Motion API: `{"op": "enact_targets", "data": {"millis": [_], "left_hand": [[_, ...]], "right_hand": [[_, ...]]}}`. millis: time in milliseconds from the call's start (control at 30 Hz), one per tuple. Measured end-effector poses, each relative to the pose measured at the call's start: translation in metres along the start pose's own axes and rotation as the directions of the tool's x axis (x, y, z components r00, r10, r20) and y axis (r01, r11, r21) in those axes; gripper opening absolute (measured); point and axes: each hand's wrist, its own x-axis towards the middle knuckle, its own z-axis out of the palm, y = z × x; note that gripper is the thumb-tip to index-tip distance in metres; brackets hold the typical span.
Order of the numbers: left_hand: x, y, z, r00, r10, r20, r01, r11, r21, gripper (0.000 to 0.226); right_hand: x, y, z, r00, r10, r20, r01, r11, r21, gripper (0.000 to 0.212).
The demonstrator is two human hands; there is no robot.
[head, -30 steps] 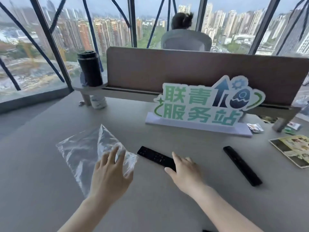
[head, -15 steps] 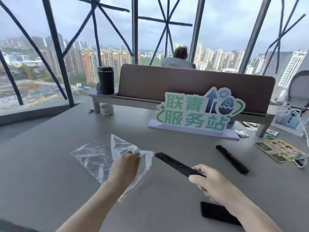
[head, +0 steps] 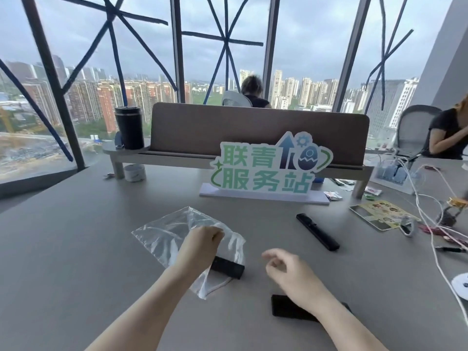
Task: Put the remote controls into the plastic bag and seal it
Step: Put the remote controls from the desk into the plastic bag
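A clear plastic bag (head: pixel 162 234) lies on the grey table (head: pixel 63 249). My left hand (head: pixel 200 245) pinches its open edge and holds it up. One black remote control (head: pixel 228 267) is partly inside the bag, its near end sticking out of the mouth. My right hand (head: pixel 286 268) hovers just right of it, fingers loosely curled and holding nothing. A second black remote control (head: pixel 317 231) lies on the table further right. A third black flat object (head: pixel 288 306) lies under my right forearm, partly hidden.
A green-lettered sign (head: pixel 268 171) stands behind the bag, before a brown desk divider (head: pixel 253 127) with a black tumbler (head: pixel 129 127). White cables (head: pixel 430 224), a printed card (head: pixel 379 215) and small items crowd the right side. Two people sit beyond the divider and at far right.
My right hand pushed the remote it held into the bag's mouth and let go. My left hand kept hold of the bag's edge. The view tilted upward.
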Motion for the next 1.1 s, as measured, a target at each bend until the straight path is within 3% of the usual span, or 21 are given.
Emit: {"op": "enact_targets", "data": {"millis": [67,133,200,300,400,500,633,800,867,933,1000,1100], "left_hand": [[0.0,0.003,0.006,1.0,0.015,0.018,-0.014,1.0,-0.023,0.04],[0.001,0.012,0.014,0.999,0.031,0.042,-0.03,0.999,-0.03,0.043],[0.001,0.025,0.024,0.998,0.038,0.056,-0.035,0.998,-0.061,0.041],[0.0,0.044,0.035,0.997,0.054,0.054,-0.049,0.994,-0.101,0.033],[-0.001,0.061,0.043,0.995,0.083,0.055,-0.074,0.987,-0.144,0.033],[-0.002,0.075,0.045,0.992,0.112,0.06,-0.1,0.979,-0.176,0.032],[-0.001,0.092,0.046,0.992,0.109,0.064,-0.093,0.974,-0.209,0.033],[-0.003,0.095,0.049,0.995,0.068,0.077,-0.049,0.973,-0.227,0.036],[-0.002,0.101,0.05,0.997,0.052,0.059,-0.039,0.978,-0.207,0.04],[0.0,0.098,0.046,0.999,0.028,0.046,-0.018,0.978,-0.21,0.043],[0.001,0.095,0.045,0.998,0.016,0.055,-0.003,0.975,-0.221,0.039],[0.005,0.09,0.049,0.998,0.011,0.067,0.004,0.976,-0.217,0.034]], "right_hand": [[-0.014,0.027,-0.031,0.997,0.052,-0.052,-0.063,0.969,-0.238,0.026],[-0.03,0.054,-0.055,0.986,0.168,0.008,-0.146,0.878,-0.456,0.046],[-0.045,0.071,-0.07,0.97,0.233,0.066,-0.16,0.822,-0.547,0.058],[-0.065,0.079,-0.076,0.974,0.212,0.075,-0.135,0.817,-0.561,0.034],[-0.077,0.082,-0.079,0.969,0.225,0.106,-0.16,0.891,-0.426,0.03],[-0.085,0.079,-0.091,0.98,0.172,0.098,-0.175,0.984,0.024,0.018],[-0.08,0.066,-0.097,0.973,0.228,0.019,-0.22,0.91,0.352,0.02],[-0.05,0.037,-0.048,0.938,0.346,-0.039,-0.239,0.721,0.651,0.021],[-0.038,0.032,-0.033,0.95,0.308,0.046,-0.254,0.683,0.685,0.024],[-0.03,0.029,-0.023,0.955,0.274,0.111,-0.285,0.753,0.592,0.026],[-0.027,0.038,-0.028,0.95,0.312,0.0,-0.28,0.852,0.442,0.021],[-0.011,0.069,-0.057,0.891,0.374,-0.259,-0.28,0.899,0.336,0.019]]}}
